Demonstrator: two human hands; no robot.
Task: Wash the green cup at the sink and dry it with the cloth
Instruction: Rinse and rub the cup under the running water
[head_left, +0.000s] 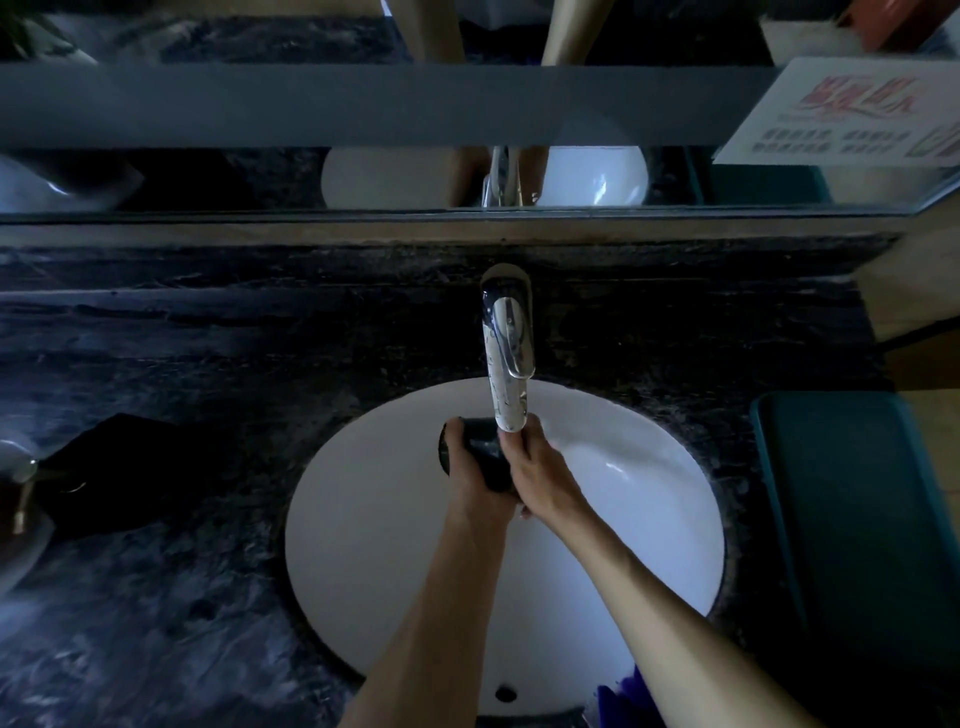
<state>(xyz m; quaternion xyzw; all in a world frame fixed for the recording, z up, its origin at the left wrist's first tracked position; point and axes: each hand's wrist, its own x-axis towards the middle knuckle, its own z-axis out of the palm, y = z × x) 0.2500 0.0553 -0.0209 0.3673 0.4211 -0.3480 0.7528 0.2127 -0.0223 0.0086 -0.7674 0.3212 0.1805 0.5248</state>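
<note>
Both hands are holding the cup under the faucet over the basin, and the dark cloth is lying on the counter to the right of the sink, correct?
Not quite. The head view shows the dark cloth on the counter to the left of the sink, not the right. Both hands, left and right, do hold the cup under the faucet.

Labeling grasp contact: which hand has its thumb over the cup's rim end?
The left hand: its thumb lies at the cup's left rim end. The right hand wraps the other end, below the faucet.

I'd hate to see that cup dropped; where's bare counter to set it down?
Bare dark counter lies left of the sink, in front of the dark cloth, and behind it either side of the faucet. Right is crowded: a teal tray borders the basin.
</note>
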